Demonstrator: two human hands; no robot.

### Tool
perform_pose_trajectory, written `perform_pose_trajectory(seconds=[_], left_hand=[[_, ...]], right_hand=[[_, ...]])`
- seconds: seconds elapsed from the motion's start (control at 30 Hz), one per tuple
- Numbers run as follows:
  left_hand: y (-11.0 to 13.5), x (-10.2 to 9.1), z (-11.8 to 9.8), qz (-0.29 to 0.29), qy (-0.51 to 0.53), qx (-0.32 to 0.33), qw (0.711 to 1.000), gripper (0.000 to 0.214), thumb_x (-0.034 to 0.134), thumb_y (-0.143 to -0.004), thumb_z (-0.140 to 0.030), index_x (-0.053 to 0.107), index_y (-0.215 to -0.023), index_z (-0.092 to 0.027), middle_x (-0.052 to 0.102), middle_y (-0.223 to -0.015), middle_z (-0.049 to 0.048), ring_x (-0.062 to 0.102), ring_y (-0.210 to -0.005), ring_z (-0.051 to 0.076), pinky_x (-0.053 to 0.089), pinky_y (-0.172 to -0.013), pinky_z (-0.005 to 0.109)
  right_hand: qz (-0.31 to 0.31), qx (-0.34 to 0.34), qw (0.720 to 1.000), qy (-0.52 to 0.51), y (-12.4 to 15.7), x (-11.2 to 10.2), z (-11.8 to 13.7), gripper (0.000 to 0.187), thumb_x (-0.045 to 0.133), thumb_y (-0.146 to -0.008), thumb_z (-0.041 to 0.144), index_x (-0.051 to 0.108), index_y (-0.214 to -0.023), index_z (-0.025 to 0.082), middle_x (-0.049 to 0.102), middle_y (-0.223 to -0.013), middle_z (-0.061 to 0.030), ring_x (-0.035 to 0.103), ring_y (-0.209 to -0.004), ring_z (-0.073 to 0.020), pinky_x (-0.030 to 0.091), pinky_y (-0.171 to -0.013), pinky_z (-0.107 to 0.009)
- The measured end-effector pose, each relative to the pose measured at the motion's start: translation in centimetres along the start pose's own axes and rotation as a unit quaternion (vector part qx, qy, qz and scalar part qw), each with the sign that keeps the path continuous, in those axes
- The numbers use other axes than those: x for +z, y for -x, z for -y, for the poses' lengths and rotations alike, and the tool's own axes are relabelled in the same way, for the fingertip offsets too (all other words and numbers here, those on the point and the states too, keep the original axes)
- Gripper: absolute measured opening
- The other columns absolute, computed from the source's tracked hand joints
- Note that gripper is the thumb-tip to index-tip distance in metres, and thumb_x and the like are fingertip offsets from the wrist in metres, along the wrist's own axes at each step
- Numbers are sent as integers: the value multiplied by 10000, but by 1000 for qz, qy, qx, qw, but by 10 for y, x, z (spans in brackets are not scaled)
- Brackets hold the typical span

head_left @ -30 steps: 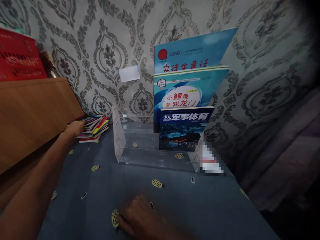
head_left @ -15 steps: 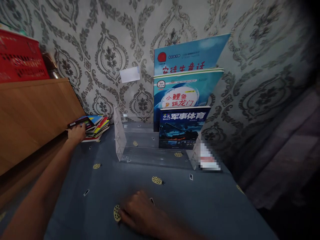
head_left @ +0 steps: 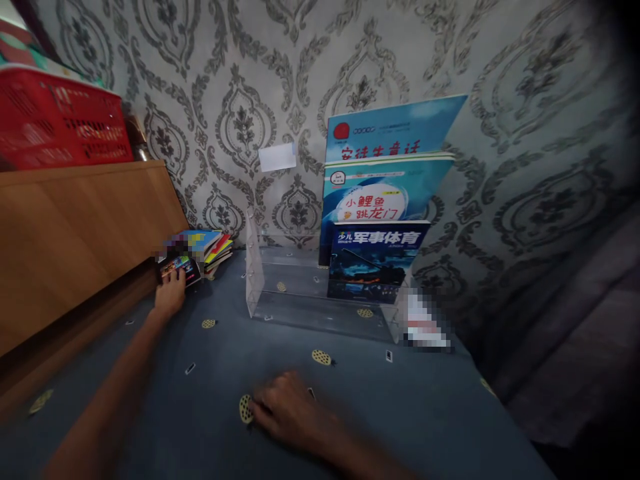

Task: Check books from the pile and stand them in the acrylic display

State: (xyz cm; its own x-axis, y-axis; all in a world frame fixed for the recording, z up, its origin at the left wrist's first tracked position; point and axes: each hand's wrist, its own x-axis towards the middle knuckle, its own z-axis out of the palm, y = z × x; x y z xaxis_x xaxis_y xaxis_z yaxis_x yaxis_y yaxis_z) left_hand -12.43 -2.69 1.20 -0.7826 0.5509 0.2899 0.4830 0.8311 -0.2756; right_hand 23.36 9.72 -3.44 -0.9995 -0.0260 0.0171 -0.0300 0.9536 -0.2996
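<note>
My left hand (head_left: 171,292) is at the pile of books beside the wooden cabinet, its fingers over a dark-covered book (head_left: 181,269) and gripping its near edge. Part of that book is blurred out. Behind it lie the other books (head_left: 216,248) of the pile, with blue, yellow and red covers. My right hand (head_left: 287,407) rests curled on the blue cloth, nothing visible in it. A clear acrylic book rack (head_left: 254,280) stands beyond. On its right side a dark blue book (head_left: 375,263), a teal book (head_left: 425,187) and a blue book (head_left: 395,123) stand in stepped tiers.
Patterned wallpaper (head_left: 240,120) rises behind, with a white paper (head_left: 277,157) on it. At left, a red plastic basket (head_left: 95,127) sits on the wooden cabinet (head_left: 85,227). A pixelated white item (head_left: 425,323) lies right of the rack. A dark curtain hangs far right.
My left hand has drawn the dark book off the top of the pile, toward me. The view has shifted slightly left. My right hand stays curled on the cloth.
</note>
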Motion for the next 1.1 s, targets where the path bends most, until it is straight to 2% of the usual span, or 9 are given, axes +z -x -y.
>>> perform_pose_trajectory(seconds=[0.2, 0.37, 0.53, 0.77, 0.93, 1.1], left_hand=[[34, 18, -4, 0, 14, -32, 999, 610, 386, -902, -86, 387, -1511, -125, 421, -1534, 212, 413, -1401, 361, 512, -1009, 477], [52, 18, -3, 5, 49, -55, 997, 632, 353, -907, -75, 357, -1539, -94, 374, -1595, 183, 384, -1438, 334, 450, -1086, 474], [67, 17, -5, -4, 77, -68, 995, 677, 415, -869, -85, 370, -1541, -151, 383, -1598, 161, 399, -1435, 319, 446, -1084, 488], [88, 16, -8, 35, 82, -41, 995, 586, 377, -878, -76, 523, -1438, -169, 537, -1482, 162, 479, -1366, 322, 441, -1058, 554], [102, 13, -9, 29, 76, -20, 996, 563, 344, -920, -115, 508, -1455, -174, 539, -1480, 160, 505, -1335, 331, 464, -1013, 547], [111, 6, -11, 34, 74, -4, 997, 502, 346, -990, -259, 488, -1470, -225, 536, -1491, 127, 491, -1330, 343, 468, -984, 561]], right_hand=[[-5, -6, 1000, -2, -1, -3, 2, 328, 504, -1016, 333, 739, -853, 172, 755, -817, -55, 632, -720, -154, 291, -661, -282], [-14, -8, 1000, -18, -2, -5, 3, 309, 526, -1004, 316, 743, -841, 168, 757, -801, -61, 627, -691, -155, 265, -638, -289], [-18, -18, 999, -28, -2, -3, 2, 348, 505, -1013, 322, 743, -814, 166, 747, -757, -57, 618, -654, -147, 246, -616, -291], [-31, -25, 999, -23, -3, 0, 1, 359, 510, -1013, 329, 725, -781, 160, 746, -751, -59, 611, -631, -147, 245, -615, -297], [-36, -34, 999, -13, 2, -5, 3, 322, 500, -1021, 305, 705, -819, 161, 748, -817, -53, 638, -693, -145, 289, -638, -283], [-53, -60, 996, 29, 17, -4, 8, 280, 468, -1038, 295, 681, -909, 165, 740, -920, -58, 670, -789, -168, 341, -655, -279]])
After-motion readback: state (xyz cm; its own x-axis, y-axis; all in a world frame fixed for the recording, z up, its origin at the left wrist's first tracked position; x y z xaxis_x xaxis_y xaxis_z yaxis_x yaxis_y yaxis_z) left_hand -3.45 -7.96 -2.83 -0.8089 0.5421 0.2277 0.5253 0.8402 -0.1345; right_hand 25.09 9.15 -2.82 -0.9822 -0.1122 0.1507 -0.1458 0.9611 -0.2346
